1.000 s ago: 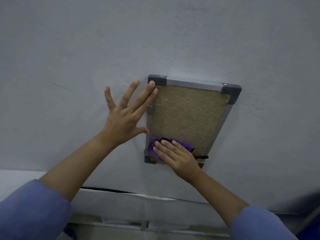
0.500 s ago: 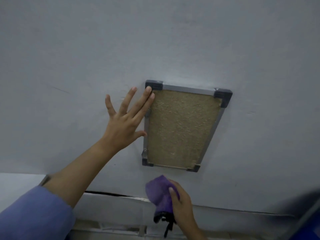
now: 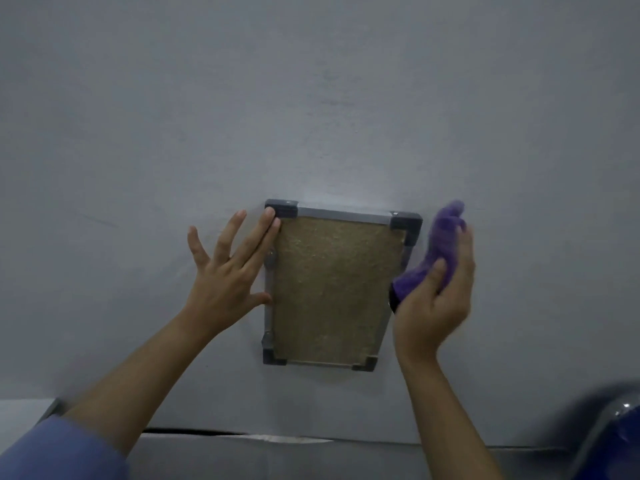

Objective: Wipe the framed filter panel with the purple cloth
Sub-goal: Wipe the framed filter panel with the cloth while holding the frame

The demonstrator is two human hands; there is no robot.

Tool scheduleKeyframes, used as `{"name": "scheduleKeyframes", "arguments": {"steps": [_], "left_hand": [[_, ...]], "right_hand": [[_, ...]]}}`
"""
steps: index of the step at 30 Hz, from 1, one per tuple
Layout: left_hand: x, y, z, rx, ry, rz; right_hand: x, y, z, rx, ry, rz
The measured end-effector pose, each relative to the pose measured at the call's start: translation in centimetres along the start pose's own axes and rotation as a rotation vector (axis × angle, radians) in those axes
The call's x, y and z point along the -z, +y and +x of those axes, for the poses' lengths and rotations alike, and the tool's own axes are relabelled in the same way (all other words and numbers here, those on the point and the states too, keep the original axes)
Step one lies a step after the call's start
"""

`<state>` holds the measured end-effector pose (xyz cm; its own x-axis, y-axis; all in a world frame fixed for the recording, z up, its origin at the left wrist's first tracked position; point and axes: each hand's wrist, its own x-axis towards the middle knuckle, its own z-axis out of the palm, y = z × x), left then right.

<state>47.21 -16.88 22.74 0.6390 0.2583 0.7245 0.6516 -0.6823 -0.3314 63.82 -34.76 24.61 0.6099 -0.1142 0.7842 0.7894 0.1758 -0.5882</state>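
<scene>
The filter panel lies flat on a grey table. It is a rectangle of rough tan material inside a thin grey frame with darker corner pieces.

The left hand lies flat on the table at the left side of the panel. Its fingers are straight and spread, and it grasps nothing. The tips of two fingers touch the far left corner of the frame, and the thumb points at the left edge of the frame, about halfway along it.

The right hand is just beside the right edge of the panel, with the palm turned toward the left. It holds the purple cloth: the thumb presses the bunched cloth against the fingers, and the top of the cloth sticks out above the fingertips. The cloth is next to the far right corner of the frame. I cannot tell if it touches the frame there.

Both forearms are bare, with blue sleeves at the bottom of the view. A blurred dark blue object is in the bottom right corner.
</scene>
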Motion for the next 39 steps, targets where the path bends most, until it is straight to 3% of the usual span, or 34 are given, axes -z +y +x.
{"name": "scheduleKeyframes", "arguments": {"steps": [5,8,10,13,15,17,19,21,26,32,36,39], "left_hand": [[-0.3,-0.2,0.0,-0.008,0.026,-0.022],[-1.0,-0.4,-0.1,-0.019,0.046,-0.033],[-1.4,-0.6,-0.2,-0.041,0.066,-0.063],[-1.4,-0.5,-0.3,-0.026,0.058,-0.063],[-1.1,-0.4,-0.2,-0.016,0.049,-0.059],[-1.0,-0.4,-0.2,-0.024,0.047,-0.046],[-1.1,-0.6,-0.1,-0.037,0.053,-0.043],[-1.1,-0.8,-0.1,-0.045,0.049,-0.043],[-0.9,-1.9,0.1,-0.109,0.028,-0.004],[-1.4,-2.1,0.2,-0.127,0.038,-0.022],[-1.5,-2.2,0.2,-0.128,0.053,-0.025],[-1.4,-2.1,0.2,-0.132,0.05,-0.019]], "right_hand": [[-5.4,2.8,-2.6,0.332,-0.214,-0.173],[-8.6,0.3,-5.0,0.453,-0.353,-0.093],[-9.7,-1.8,-5.8,0.392,-0.385,0.011],[-8.1,-4.3,-5.6,0.087,-0.367,0.215],[-6.1,-5.2,-4.7,-0.147,-0.246,0.301],[-4.2,-5.2,-3.0,-0.179,-0.058,0.288],[-2.9,-4.5,-1.1,-0.085,0.067,0.193],[-2.3,-3.3,0.1,0.078,0.067,0.099],[-5.1,2.1,-0.9,0.701,-0.382,-0.231],[-6.9,3.2,-3.5,0.815,-0.471,-0.223],[-5.6,5.8,-6.5,0.995,-0.664,-0.261],[-4.3,8.2,-9.5,1.019,-0.771,-0.251]]}}
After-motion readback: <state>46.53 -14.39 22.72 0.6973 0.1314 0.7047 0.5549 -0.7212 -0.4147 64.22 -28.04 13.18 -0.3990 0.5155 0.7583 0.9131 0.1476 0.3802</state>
